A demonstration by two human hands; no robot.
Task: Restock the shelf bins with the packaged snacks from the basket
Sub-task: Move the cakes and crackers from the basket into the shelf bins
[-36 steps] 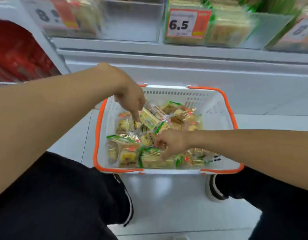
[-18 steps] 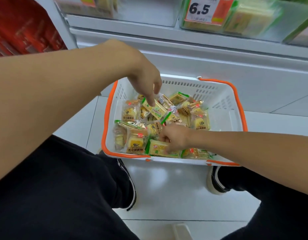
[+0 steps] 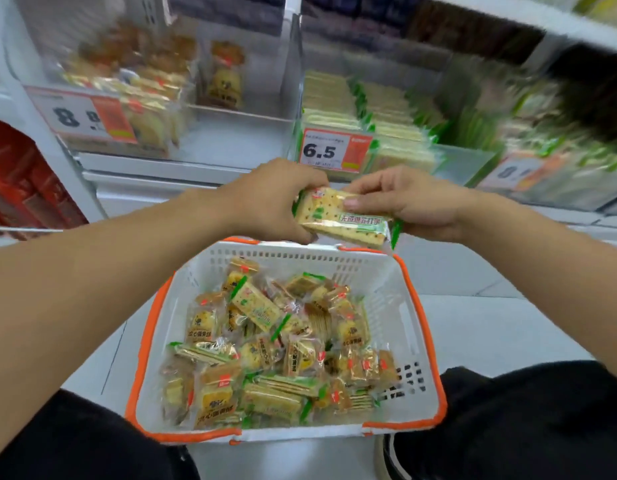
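A: While the basket [image 3: 421, 341] sits low in the middle of the frame, a green-trimmed cracker pack [image 3: 341, 216] is now held above its far rim, where a second ago both hands were down among the loose snacks.

B: How is the pack gripped?

A: It is pinched at both ends. The left hand [image 3: 276, 202] is curled round the left end, fingers over the top and thumb hidden beneath. The right hand [image 3: 414, 202] is closed on the right end, thumb pressed flat on the top face, fingers tucked behind.

B: So a pack has been lifted out. What is meant by that for the task?

A: The picking step is judged finished for this pack, and the carrying step is under way. The view has also been tilted up, so that the shelf bins are brought into the upper half of the frame.

B: Which bin is suited?

A: Matching green-edged packs are seen stacked in the bin [image 3: 397, 129] behind the 6.5 price tag [image 3: 335, 150], just above the hands at upper centre. The bin [image 3: 154, 98] at upper left, marked with an 8, is filled with rounder golden snacks, so it is judged the wrong one.

B: And how much is left?

A: Many mixed packs [image 3: 265, 358] are left piled in the basket, so the restocking is judged far from done.
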